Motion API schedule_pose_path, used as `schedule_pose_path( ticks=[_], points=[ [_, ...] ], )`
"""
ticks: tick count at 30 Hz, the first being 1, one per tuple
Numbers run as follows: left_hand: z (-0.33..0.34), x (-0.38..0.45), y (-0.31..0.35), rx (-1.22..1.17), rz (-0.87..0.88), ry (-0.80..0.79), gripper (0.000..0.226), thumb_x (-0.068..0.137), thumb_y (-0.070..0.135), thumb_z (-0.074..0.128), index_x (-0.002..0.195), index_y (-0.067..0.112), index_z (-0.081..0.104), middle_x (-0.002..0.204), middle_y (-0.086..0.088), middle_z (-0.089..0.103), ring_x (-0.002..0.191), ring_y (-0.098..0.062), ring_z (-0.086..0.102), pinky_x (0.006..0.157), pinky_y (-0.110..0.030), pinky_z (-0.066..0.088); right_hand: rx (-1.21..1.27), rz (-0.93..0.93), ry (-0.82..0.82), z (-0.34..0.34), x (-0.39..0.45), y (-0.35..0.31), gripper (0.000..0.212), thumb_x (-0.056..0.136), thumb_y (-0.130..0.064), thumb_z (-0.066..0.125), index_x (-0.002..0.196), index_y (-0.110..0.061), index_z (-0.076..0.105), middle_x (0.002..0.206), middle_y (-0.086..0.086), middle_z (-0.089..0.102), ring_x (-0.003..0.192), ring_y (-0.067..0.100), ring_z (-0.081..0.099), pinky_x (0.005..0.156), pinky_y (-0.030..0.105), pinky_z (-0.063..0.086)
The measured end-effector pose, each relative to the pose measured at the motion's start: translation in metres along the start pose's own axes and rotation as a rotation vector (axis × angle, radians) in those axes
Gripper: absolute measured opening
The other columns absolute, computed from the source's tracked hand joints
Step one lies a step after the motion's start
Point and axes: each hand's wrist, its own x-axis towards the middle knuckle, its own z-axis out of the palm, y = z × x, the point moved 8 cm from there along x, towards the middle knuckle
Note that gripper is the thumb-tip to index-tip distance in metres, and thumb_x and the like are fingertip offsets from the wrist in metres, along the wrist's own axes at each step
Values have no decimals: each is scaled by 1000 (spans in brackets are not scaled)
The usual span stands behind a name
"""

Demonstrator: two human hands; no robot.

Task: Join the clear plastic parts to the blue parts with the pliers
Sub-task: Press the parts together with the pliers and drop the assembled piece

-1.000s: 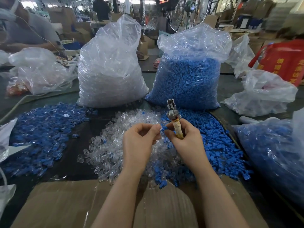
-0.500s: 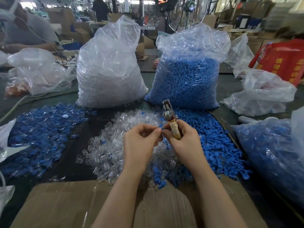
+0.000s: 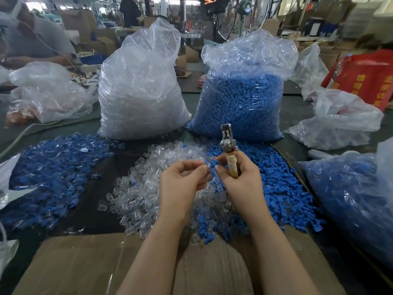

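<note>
My right hand grips the pliers by their pale wrapped handle, jaws pointing up and away. Its fingertips also pinch a small blue part. My left hand is right beside it, fingertips pinched on a small clear part that touches the blue one. Below the hands lies a loose pile of clear parts, with a loose pile of blue parts to its right. A heap of joined blue-and-clear pieces lies at the left.
Two tall plastic bags stand behind the piles: one of clear parts, one of blue parts. Another bag of blue pieces sits at the right, and a brown cardboard sheet lies under my forearms. A person sits at the far left.
Both hands have stayed close together over the piles, shifting slightly left. The pliers have tilted a little, jaws now more upright.
</note>
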Motion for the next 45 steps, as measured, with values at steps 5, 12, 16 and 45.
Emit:
schedule_pose_path(
  ticks=[5, 12, 16, 45],
  points=[
    [0, -1, -3, -18, -26, 12, 6, 83, 5, 75, 88, 8, 72, 79, -8, 76, 73, -14, 72, 65, -22, 56, 66, 7, 8, 2, -1, -2, 19, 87, -4, 69, 84, -21, 62, 70, -17, 62, 59, -3, 55, 57, 10, 43],
    [0, -2, 0, -75, -24, 20, 7, 83, 1, 74, 90, 3, 73, 79, -10, 76, 71, -14, 73, 63, -19, 56, 17, 5, 28, 5, -2, -1, 13, 90, -11, 69, 86, -23, 65, 81, -13, 66, 72, 2, 62, 64, 11, 47],
    [0, -4, 6, -29, 44, 20, 8, 82, 2, 75, 89, 7, 74, 79, -8, 76, 76, -16, 74, 64, -19, 55, -15, 20, 75, 4, -2, 3, 9, 90, -17, 70, 86, -20, 63, 80, -10, 65, 70, 8, 60, 60, 19, 49],
    [-10, -1, 15, 259, 306, 147, 10, 82, 13, 78, 83, 22, 73, 75, 7, 74, 72, -7, 71, 68, -21, 57, -97, 91, -127, 8, 2, 8, 14, 91, -17, 65, 86, -29, 67, 78, -13, 69, 69, 6, 63, 60, 20, 51]
  ],
)
